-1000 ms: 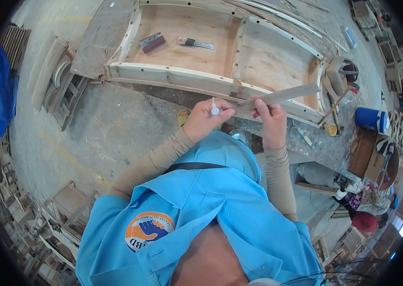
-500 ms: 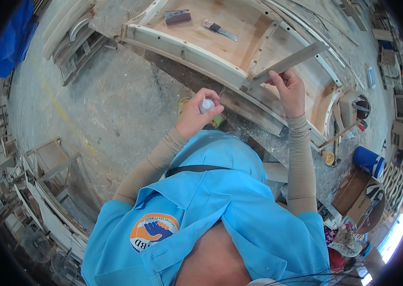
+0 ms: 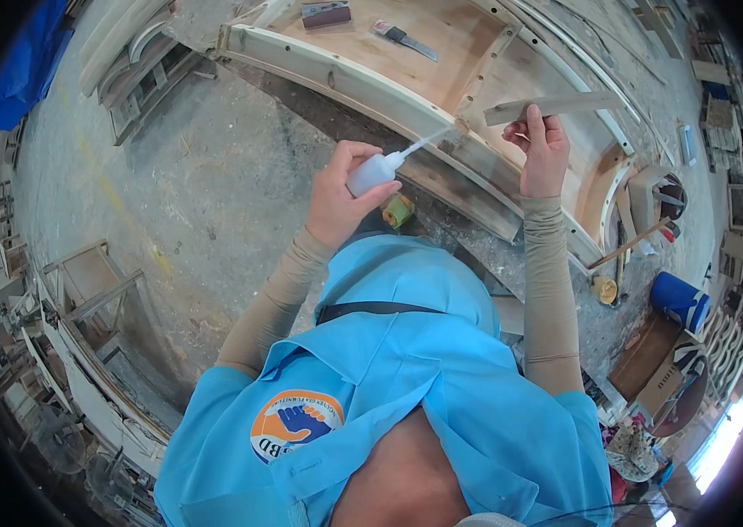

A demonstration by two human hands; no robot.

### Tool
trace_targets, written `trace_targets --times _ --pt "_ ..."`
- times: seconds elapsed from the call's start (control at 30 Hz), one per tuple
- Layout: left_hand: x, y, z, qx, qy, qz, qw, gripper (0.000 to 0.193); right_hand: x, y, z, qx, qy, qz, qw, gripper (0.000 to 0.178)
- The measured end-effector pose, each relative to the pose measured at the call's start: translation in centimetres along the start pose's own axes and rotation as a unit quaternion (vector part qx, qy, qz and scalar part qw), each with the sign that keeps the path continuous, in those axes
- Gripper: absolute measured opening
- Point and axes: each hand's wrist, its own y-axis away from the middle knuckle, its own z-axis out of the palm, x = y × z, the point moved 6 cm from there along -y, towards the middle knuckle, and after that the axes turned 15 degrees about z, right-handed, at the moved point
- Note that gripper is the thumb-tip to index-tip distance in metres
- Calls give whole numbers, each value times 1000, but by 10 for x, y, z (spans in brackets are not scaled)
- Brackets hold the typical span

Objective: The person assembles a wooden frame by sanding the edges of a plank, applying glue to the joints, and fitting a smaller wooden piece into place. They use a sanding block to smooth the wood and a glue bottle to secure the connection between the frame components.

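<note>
My left hand (image 3: pixel 337 197) is wrapped round a small white squeeze bottle (image 3: pixel 371 176) with a thin nozzle. The nozzle slants up to the right, its tip by the near rail of a curved wooden frame (image 3: pixel 345 86); whether it touches cannot be told. Above the frame's right-hand section, my right hand (image 3: pixel 543 163) pinches a flat greyish wooden strip (image 3: pixel 578 104) between thumb and fingers. The strip lies nearly level and points to the right.
A sanding block (image 3: pixel 327 14) and a flat-bladed knife (image 3: pixel 406 39) lie on the frame's panel. Right of the frame are a hammer-like tool (image 3: pixel 639 241), a yellow cup (image 3: pixel 603 289) and a blue cylinder (image 3: pixel 681 300). Wooden furniture parts (image 3: pixel 147 79) stand at the far left.
The bottle has tipped from facing me to pointing its nozzle at the frame's rail. My right hand has lifted the strip's left end off the rail and turned the strip flatter.
</note>
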Motion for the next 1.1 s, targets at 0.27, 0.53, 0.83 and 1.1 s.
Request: trace_targets --times 0.27,0.53,0.83,1.1 --pt "10 -13 -10 22 -14 58 998 37 1 -1 -3 8 -18 -17 1000 20" --pt "7 -12 -10 90 -1 87 992 30 0 -2 -1 20 -17 -20 999 22" --pt "7 -20 -3 112 2 90 990 23 -1 -2 -2 25 -19 -21 999 22" --pt "3 -29 1 106 -8 85 991 21 0 -2 -3 27 -24 -24 999 22"
